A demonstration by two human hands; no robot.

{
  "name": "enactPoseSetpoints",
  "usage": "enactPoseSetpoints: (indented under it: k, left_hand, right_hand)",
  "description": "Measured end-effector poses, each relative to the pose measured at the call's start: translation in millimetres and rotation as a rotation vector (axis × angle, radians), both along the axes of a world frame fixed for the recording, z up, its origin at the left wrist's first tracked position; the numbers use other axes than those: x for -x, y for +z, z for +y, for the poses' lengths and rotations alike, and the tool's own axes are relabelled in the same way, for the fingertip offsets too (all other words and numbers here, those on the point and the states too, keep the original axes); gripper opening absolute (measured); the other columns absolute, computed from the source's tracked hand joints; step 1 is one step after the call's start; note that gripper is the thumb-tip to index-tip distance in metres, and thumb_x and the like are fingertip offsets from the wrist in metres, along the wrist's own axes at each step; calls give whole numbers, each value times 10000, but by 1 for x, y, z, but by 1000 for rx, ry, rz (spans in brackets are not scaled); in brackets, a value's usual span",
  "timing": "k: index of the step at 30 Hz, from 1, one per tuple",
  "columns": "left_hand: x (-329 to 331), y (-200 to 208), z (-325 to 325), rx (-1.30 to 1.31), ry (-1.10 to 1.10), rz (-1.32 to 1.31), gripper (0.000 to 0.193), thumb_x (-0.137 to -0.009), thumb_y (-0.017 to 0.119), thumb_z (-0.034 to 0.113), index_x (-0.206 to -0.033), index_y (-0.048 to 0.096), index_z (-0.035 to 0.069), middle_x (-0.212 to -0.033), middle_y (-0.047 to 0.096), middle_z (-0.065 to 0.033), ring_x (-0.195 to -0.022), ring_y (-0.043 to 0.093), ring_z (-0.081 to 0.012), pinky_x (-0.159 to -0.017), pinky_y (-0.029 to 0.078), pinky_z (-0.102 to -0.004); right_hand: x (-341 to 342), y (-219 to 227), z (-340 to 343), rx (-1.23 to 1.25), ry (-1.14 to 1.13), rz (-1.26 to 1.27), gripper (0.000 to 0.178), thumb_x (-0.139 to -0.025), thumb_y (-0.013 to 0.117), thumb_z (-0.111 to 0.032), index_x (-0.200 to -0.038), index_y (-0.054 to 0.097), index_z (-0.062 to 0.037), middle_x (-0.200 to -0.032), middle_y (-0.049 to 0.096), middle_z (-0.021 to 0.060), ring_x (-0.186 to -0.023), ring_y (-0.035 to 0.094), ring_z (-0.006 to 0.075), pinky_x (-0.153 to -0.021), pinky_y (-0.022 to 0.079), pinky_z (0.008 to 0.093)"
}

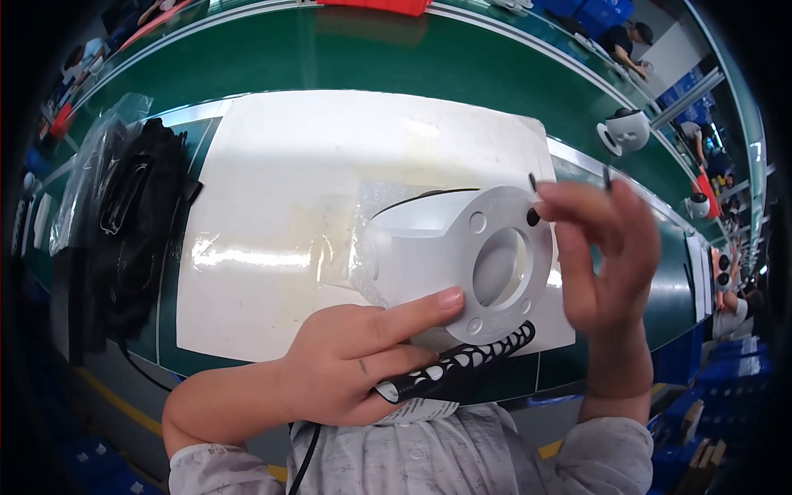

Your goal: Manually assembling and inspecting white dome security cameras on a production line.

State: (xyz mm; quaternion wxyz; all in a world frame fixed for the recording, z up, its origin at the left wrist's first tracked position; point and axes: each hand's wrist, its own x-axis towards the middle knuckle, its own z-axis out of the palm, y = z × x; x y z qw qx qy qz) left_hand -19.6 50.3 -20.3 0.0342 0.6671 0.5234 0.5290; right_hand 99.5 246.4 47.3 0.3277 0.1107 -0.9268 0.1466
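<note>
My left hand [346, 359] grips a white rounded housing [412, 256] from below, its index finger extended along the lower edge of the flat ring-shaped base [540, 256]. The base faces up and right, with a large round opening and several small round recesses. The same hand also holds a black strip [462, 363] with white oval gaps, below the housing. My right hand [606, 252] is raised at the ring's right edge, fingers bent and apart. A small black round pad [532, 217] shows on the ring by those fingers. Small dark pieces [608, 178] appear at two fingertips.
Beneath my hands a white sheet [264, 148] covers the green bench, with bubble wrap [367, 219] on it. Black bags [136, 231] and clear plastic [95, 177] lie left. A white camera-like unit [629, 130] stands on the green surface at right. People work beyond.
</note>
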Motion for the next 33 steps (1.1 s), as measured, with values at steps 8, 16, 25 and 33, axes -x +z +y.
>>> enactPoseSetpoints:
  k: [8, 16, 25, 33]
  left_hand:
    - [-2, 2, 1, 5, 5, 8, 105, -639, 591, 90, -731, 604, 42, -1218, 477, -112, -522, 545, -174, -475, 431, -251]
    - [1, 0, 0, 26, 36, 39, 117, -643, 587, 99, -742, 597, 37, -1219, 476, -110, -521, 548, -184, -476, 433, -259]
    - [3, -1, -4, 42, 11, 38, 141, -641, 578, 109, -754, 582, 25, -1246, 444, -126, -513, 540, -199, -474, 435, -274]
    - [0, 1, 0, 38, 1, 14, 118, -600, 573, 60, -707, 560, 13, -1248, 439, -137, -567, 565, -206, -499, 453, -274]
  right_hand:
    - [-5, 0, -9, -74, -60, 69, 610, -749, 503, 80, -1264, 209, -65, -985, 558, 162, -940, 551, 278, -816, 442, 377]
    - [30, 5, -20, 776, 140, -298, 458, -769, 522, 16, -1190, 349, -33, -853, 488, 68, -974, 464, 155, -815, 364, 264]
    - [7, 25, -43, -273, -180, -275, 296, -735, 584, -95, -1022, 523, -59, -938, 607, 131, -988, 548, 320, -944, 306, 464]
    - [-12, -14, -37, 265, -36, -153, 86, -748, 616, -145, -789, 581, -78, -1211, 450, 186, -1205, 313, 398, -965, 224, 440]
